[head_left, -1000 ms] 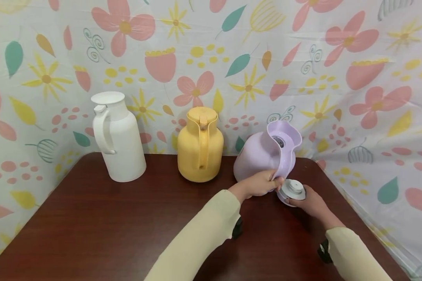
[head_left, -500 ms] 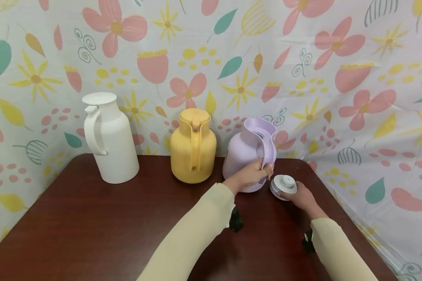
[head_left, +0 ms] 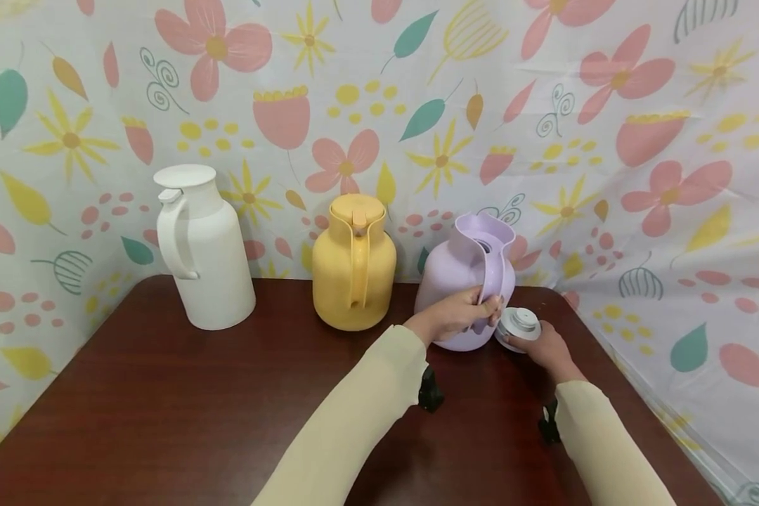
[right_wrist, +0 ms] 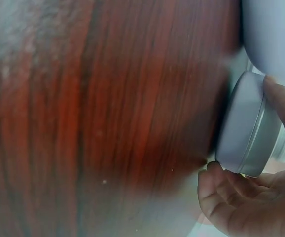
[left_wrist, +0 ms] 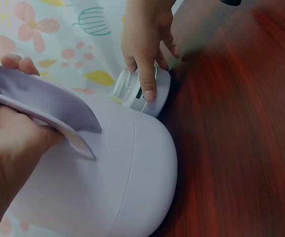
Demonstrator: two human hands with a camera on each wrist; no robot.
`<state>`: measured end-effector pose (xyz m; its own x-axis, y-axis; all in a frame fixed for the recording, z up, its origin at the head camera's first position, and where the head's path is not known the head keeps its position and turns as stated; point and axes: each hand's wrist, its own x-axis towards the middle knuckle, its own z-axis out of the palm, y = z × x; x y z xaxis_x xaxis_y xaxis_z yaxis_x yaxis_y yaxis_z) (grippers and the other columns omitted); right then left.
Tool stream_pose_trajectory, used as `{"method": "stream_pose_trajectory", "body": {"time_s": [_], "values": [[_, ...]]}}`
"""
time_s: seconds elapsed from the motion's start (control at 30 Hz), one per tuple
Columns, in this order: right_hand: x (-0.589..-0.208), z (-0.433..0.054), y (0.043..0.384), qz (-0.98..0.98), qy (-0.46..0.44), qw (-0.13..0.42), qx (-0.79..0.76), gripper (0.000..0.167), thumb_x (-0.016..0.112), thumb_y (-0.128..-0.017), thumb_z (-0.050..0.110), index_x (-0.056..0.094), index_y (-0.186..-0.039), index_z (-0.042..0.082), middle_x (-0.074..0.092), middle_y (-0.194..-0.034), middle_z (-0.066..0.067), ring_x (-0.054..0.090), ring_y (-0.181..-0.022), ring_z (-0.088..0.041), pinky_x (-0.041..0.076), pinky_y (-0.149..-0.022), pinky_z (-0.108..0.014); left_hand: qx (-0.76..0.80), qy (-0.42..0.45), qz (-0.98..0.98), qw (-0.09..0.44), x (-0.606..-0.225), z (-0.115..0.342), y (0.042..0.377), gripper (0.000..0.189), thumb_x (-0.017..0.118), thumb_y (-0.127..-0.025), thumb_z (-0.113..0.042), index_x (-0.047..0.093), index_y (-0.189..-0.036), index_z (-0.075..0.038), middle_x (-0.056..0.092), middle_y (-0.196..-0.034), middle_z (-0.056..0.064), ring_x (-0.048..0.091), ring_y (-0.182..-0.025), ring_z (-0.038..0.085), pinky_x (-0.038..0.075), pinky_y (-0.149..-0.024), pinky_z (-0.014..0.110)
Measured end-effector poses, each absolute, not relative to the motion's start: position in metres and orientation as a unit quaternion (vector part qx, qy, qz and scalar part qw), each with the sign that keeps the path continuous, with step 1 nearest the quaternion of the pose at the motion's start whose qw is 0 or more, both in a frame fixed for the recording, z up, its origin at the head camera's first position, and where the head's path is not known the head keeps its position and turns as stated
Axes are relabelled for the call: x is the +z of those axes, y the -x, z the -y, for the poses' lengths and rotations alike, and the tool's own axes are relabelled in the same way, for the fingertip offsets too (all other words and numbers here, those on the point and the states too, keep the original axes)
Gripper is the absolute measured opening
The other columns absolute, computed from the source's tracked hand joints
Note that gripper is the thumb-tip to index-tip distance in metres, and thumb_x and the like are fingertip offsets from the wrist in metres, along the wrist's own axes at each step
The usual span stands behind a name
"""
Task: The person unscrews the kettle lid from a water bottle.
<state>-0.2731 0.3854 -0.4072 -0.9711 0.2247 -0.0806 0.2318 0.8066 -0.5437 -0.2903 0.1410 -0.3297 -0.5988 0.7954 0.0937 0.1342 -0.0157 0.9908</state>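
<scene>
My left hand (head_left: 458,314) grips the handle of a lavender thermos jug (head_left: 449,274), fingers curled round it. The jug stands upright at the right of the table, its flared mouth uncovered. Beside its base, my right hand (head_left: 549,348) holds a round lid (head_left: 519,327) between thumb and fingers. A stepped grey-white part of the lid faces up. In the right wrist view, the lid's smooth lavender face (right_wrist: 238,123) lies right at the tabletop. From the left wrist view, the right thumb (left_wrist: 147,81) presses the lid's side, close to the jug body (left_wrist: 127,173).
A yellow thermos jug (head_left: 354,267) stands left of the lavender one, handle toward me. Farther left is a tall white jug (head_left: 211,260). All share a dark red-brown wooden table (head_left: 196,407), with a flower-print curtain (head_left: 354,91) hanging behind and at the right.
The lavender jug, leaning to the right a second ago, has come upright in the left hand's grip. The right hand has kept hold of the lid, now close by the jug's base.
</scene>
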Motion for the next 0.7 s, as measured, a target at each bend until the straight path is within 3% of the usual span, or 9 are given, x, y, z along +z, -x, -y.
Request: {"method": "stream_pose_trajectory", "body": {"time_s": [0.13, 0.23, 0.3, 0.57, 0.7], "values": [[-0.404, -0.383, 0.273, -0.946, -0.132, 0.014, -0.294, 0.095, 0.066, -0.093, 0.042, 0.022, -0.146, -0.023, 0.039, -0.144, -0.045, 0.048, -0.127, -0.054, 0.042, -0.109, -0.062, 0.587, -0.318, -0.718, 0.198, -0.324, -0.136, 0.282, 0.032, 0.045, -0.11, -0.026, 0.062, -0.108, 0.001, 0.07, -0.099, 0.013, 0.053, -0.079, 0.013, 0.039, -0.067, 0.018], [-0.405, -0.381, 0.274, -0.944, -0.135, 0.015, -0.3, 0.096, 0.065, -0.094, 0.042, 0.019, -0.148, -0.023, 0.036, -0.146, -0.045, 0.045, -0.131, -0.055, 0.04, -0.111, -0.062, 0.546, -0.297, -0.772, 0.134, -0.319, -0.132, 0.274, 0.032, 0.049, -0.108, -0.027, 0.066, -0.117, -0.001, 0.075, -0.111, 0.017, 0.06, -0.082, 0.011, 0.045, -0.072, 0.017], [-0.405, -0.38, 0.275, -0.943, -0.135, 0.013, -0.302, 0.096, 0.064, -0.094, 0.041, 0.018, -0.148, -0.023, 0.035, -0.147, -0.045, 0.044, -0.131, -0.055, 0.039, -0.112, -0.062, 0.516, -0.295, -0.797, 0.11, -0.315, -0.13, 0.271, 0.031, 0.049, -0.108, -0.028, 0.066, -0.115, -0.003, 0.075, -0.11, 0.015, 0.06, -0.081, 0.01, 0.046, -0.075, 0.017], [-0.406, -0.378, 0.279, -0.94, -0.141, 0.012, -0.31, 0.098, 0.064, -0.094, 0.041, 0.015, -0.149, -0.024, 0.034, -0.147, -0.046, 0.046, -0.128, -0.053, 0.041, -0.11, -0.062, 0.48, -0.299, -0.818, 0.106, -0.312, -0.133, 0.273, 0.027, 0.045, -0.11, -0.027, 0.061, -0.112, -0.006, 0.07, -0.099, 0.008, 0.055, -0.074, 0.008, 0.044, -0.076, 0.019], [-0.406, -0.377, 0.281, -0.937, -0.145, -0.003, -0.316, 0.095, 0.065, -0.094, 0.04, 0.02, -0.147, -0.024, 0.04, -0.141, -0.045, 0.052, -0.116, -0.05, 0.049, -0.099, -0.057, 0.486, -0.282, -0.82, 0.11, -0.313, -0.142, 0.277, 0.027, 0.044, -0.11, -0.03, 0.061, -0.114, -0.009, 0.069, -0.099, 0.005, 0.056, -0.077, 0.009, 0.043, -0.078, 0.02]]}}
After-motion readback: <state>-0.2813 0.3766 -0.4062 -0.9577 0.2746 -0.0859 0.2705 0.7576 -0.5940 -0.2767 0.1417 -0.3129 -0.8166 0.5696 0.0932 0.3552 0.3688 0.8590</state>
